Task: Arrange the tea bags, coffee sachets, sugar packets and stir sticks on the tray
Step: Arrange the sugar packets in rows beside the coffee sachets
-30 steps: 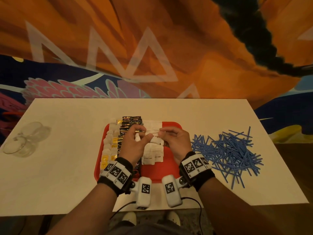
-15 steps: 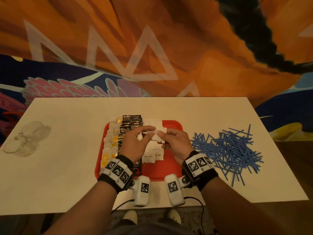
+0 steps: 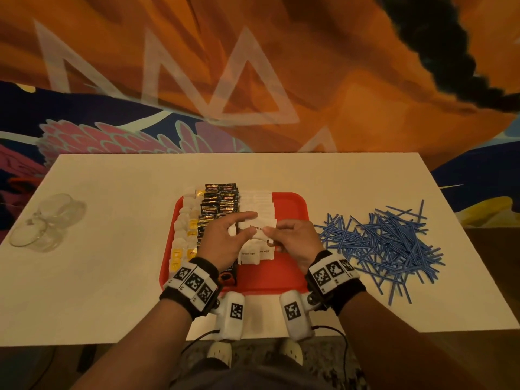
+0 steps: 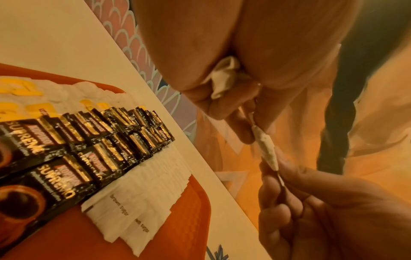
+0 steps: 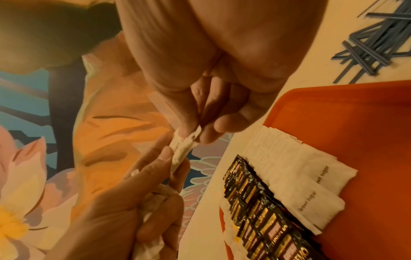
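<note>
Pinching one white paper brown-sugar packet between them, the left hand and the right hand are hovering over the middle of the flat red plastic tray at lower centre of the head view. The left hand is also keeping a crumpled white packet tucked against its palm. Beneath the hands, a row of white brown-sugar packets is lying overlapped down the tray's middle, touching a column of black-and-gold coffee sachets to its left, with white tea bags with yellow tags lining the tray's left edge. Right of the tray, a loose heap of thin blue stir sticks is sprawling over the white table. At far left, clear glass cups are sitting.
</note>
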The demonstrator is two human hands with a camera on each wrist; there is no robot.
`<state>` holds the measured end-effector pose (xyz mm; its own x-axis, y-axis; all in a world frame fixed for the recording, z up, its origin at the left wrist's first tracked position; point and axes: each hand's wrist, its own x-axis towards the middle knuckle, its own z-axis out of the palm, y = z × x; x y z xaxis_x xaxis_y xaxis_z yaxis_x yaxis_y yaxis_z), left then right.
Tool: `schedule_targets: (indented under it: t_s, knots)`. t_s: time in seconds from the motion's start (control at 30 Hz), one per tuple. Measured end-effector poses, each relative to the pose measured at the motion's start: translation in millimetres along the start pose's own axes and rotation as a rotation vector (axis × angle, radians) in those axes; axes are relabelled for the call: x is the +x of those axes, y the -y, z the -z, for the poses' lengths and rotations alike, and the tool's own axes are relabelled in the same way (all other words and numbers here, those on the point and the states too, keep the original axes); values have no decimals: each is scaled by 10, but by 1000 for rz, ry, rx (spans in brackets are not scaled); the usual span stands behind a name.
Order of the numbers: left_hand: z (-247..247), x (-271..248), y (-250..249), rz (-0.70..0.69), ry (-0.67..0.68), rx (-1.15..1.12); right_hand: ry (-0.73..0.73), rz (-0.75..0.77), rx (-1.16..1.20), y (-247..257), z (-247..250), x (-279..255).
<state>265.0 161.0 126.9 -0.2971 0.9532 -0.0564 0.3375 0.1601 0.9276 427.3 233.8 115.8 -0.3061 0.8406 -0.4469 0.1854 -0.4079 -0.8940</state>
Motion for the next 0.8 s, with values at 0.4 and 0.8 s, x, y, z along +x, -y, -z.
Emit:
schedule_targets:
  t_s: [0.4,0.8]
  knots:
    - [93,-186,398,257,-74,33,-30,-119,-276,-623,94,382]
    - [383,-393,695,418,-166,-51,-100,-223,-608,-1088,-48,692]
